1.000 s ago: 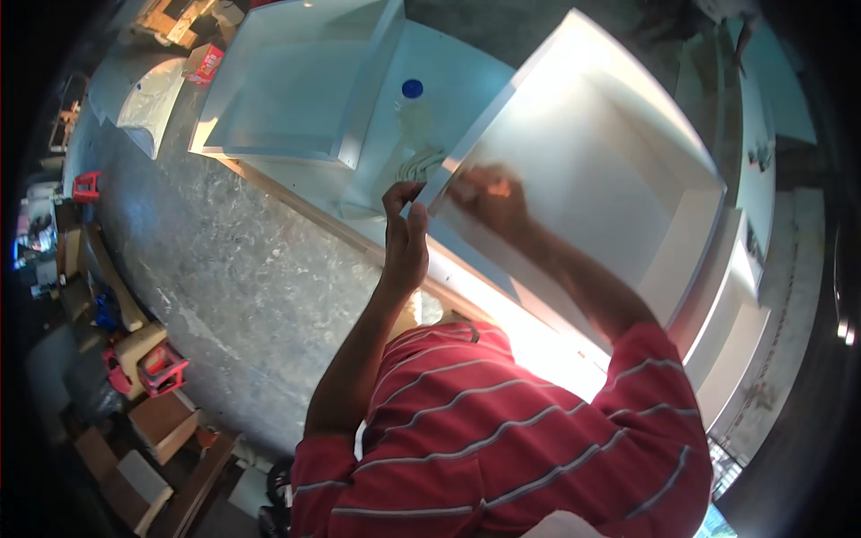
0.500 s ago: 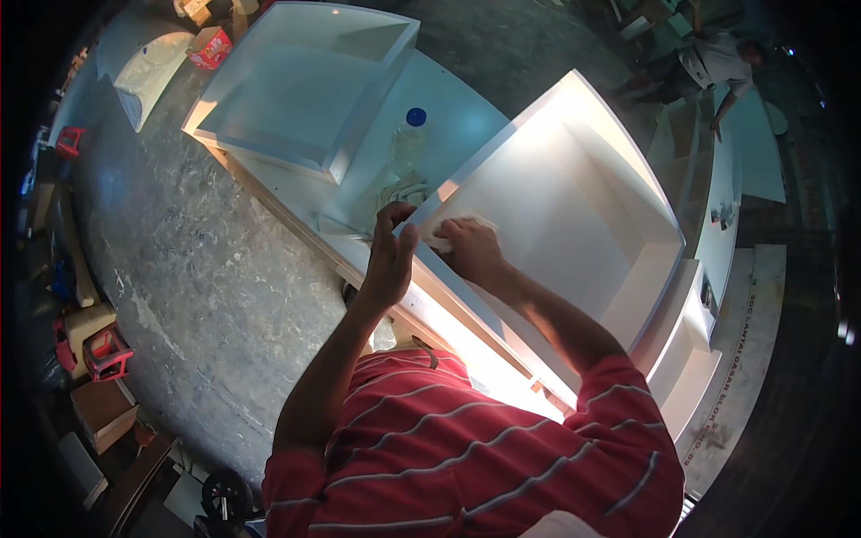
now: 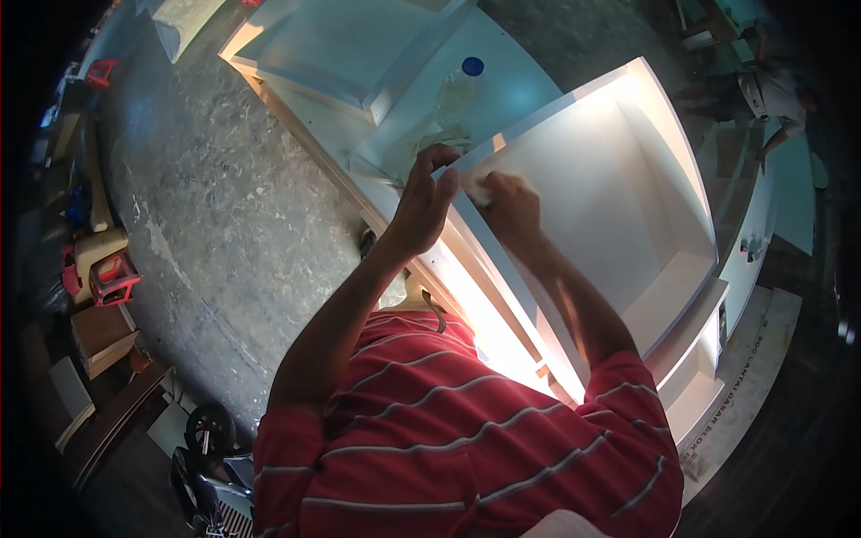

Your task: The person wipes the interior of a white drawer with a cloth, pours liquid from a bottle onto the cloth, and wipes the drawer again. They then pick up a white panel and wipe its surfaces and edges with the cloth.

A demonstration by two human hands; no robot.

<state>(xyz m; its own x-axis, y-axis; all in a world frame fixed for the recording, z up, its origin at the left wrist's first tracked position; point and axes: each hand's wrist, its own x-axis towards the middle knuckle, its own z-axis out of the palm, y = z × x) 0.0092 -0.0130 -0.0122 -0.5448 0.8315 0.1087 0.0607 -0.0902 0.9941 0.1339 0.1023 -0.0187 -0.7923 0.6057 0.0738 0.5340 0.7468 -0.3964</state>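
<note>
A shallow white box [image 3: 619,188], open at the top, lies tilted in front of me on a larger pale panel [image 3: 507,85]. My left hand [image 3: 421,206] holds the box's near left corner, fingers curled and thumb against the edge. Inside that same corner, my right hand [image 3: 513,211] is closed on a whitish rag [image 3: 482,188] and presses it to the inner wall. Just beyond my left hand, a clear plastic bottle [image 3: 456,97] with a blue cap stands on the panel. A crumpled cloth [image 3: 444,139] lies beside it, partly hidden by my fingers.
Another shallow white box [image 3: 350,58] rests farther back on the panel. Bare concrete floor [image 3: 215,197] spreads to the left, with a red stool [image 3: 115,278] and wood pieces along its edge. At far right, a person [image 3: 776,99] leans over another long white piece.
The view has shifted, so the boxes and bottle sit higher and farther right. My right hand and rag have moved slightly along the inner corner; my left hand stays at the corner.
</note>
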